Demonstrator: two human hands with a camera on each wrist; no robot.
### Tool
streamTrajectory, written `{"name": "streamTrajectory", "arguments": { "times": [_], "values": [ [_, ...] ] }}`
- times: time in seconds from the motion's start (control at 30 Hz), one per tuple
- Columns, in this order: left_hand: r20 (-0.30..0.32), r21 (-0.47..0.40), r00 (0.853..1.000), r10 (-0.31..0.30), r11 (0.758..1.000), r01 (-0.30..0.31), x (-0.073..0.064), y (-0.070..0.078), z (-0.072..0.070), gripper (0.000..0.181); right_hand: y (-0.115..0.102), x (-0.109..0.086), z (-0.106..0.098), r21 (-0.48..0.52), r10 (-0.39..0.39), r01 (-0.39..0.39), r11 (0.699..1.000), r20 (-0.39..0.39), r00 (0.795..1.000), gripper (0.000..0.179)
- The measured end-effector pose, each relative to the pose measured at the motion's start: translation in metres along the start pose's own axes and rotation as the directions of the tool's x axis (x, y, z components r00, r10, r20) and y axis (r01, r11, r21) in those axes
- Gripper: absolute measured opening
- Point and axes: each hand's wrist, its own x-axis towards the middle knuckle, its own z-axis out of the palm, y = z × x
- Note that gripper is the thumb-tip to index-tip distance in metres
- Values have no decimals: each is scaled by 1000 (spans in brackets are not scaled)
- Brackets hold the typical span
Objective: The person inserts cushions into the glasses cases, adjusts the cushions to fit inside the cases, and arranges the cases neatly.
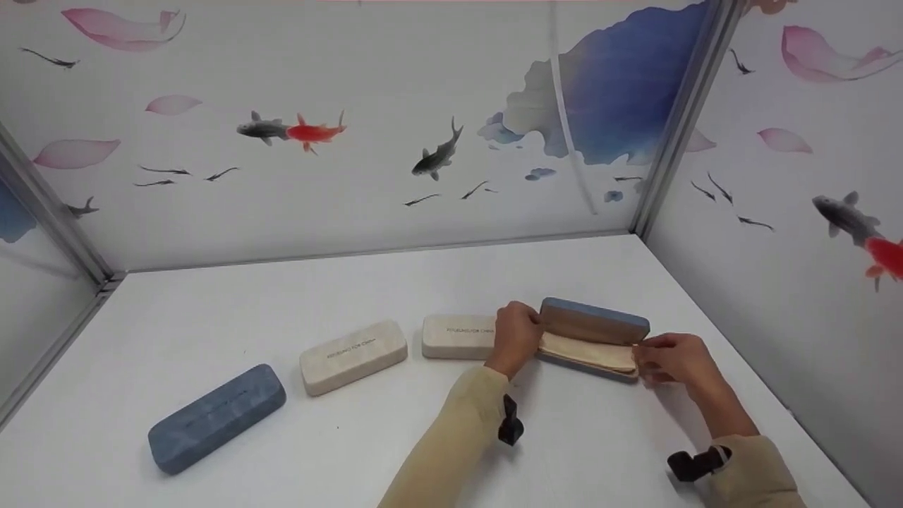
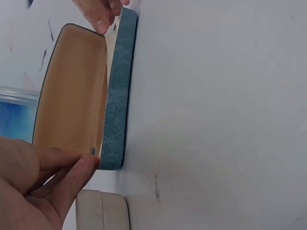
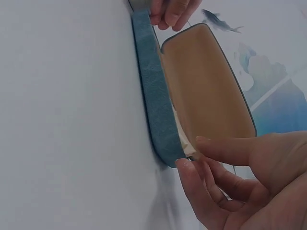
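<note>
A blue glasses case (image 1: 589, 374) lies with its lid (image 1: 596, 314) raised, showing a tan lining. Inside its base is a flat cream cleaning cloth (image 1: 589, 351). My left hand (image 1: 517, 335) is at the left end of the case, thumb and fingertips pinched together at the cloth's end; the fingers hide the exact hold. At the opposite end, my right hand (image 1: 676, 360) pinches the cloth's other end between thumb and fingers. The right wrist view shows a cloth corner (image 3: 187, 143) beside the thumb, just over the case's rim.
Left of the open case is a shut cream glasses case (image 1: 458, 339), partly behind my left hand. Farther left lie another cream case (image 1: 353, 358) and a blue case (image 1: 217, 420), both shut. The white table (image 1: 338, 451) meets printed wall panels (image 1: 367, 212) at the back.
</note>
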Motion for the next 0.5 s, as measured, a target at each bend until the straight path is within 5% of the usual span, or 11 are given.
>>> {"name": "streamTrajectory", "arguments": {
  "times": [0.27,0.5],
  "values": [
    [17,-39,998,-60,997,61,6,9,-11,13,2,6,-14,52,31,-27,998,-91,995,56],
    [72,-52,991,-113,992,117,14,20,-20,28,3,14,-7,86,49,-40,995,-104,993,96]
  ]
}}
